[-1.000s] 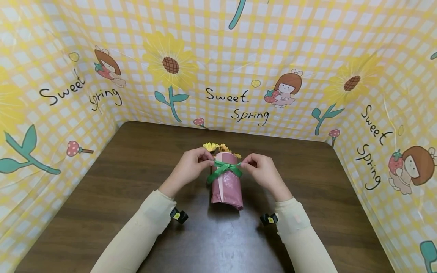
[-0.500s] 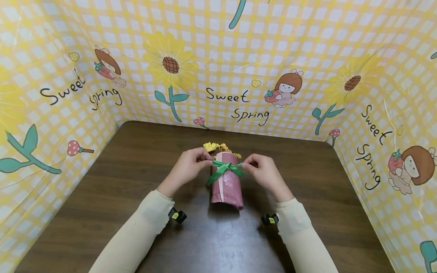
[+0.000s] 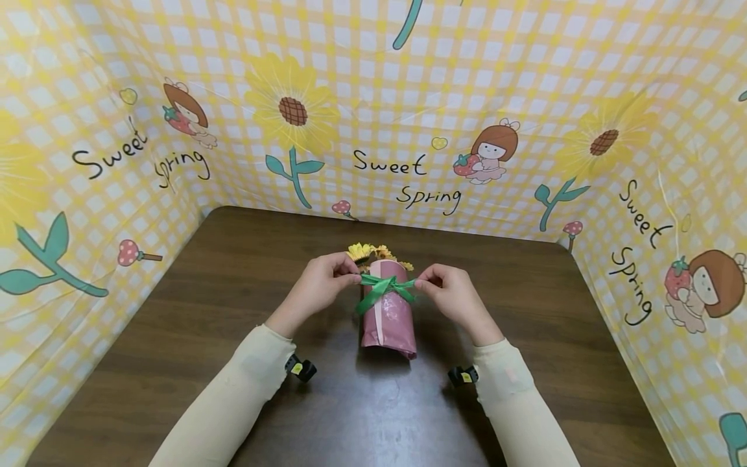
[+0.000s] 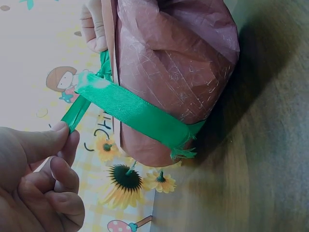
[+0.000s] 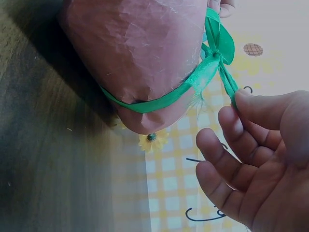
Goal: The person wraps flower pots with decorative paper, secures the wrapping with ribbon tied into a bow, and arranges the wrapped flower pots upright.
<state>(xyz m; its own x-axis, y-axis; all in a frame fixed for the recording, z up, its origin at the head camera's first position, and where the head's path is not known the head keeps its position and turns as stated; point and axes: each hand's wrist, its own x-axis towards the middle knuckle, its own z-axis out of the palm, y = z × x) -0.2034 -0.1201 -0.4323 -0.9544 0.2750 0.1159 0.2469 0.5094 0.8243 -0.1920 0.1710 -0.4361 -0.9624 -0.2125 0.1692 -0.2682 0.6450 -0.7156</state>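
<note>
A bouquet wrapped in dusty pink paper [image 3: 397, 324] lies on the table, its yellow and orange flowers [image 3: 360, 251] showing at the far end. Round the wrap runs a green satin ribbon [image 3: 382, 285], knotted at the front into a bow. My left hand [image 3: 320, 282] pinches one bow loop between thumb and forefinger; in the left wrist view that loop [image 4: 77, 113] looks taut. On the other side my right hand [image 3: 452, 290] pinches the opposite loop [image 5: 228, 82] with thumb and forefinger. A frayed ribbon end [image 4: 183, 152] hangs down over the paper.
The dark brown wooden table [image 3: 233, 259] carries the bouquet near its middle. Yellow checked cloth [image 3: 385, 97] with printed sunflowers stands as walls at the back and both sides. A black wrist camera [image 3: 300, 368] sits below each hand.
Both hands have drawn slightly apart, the left hand a little to the left, and the bow loops have stretched outward with them. The bouquet has hardly moved.
</note>
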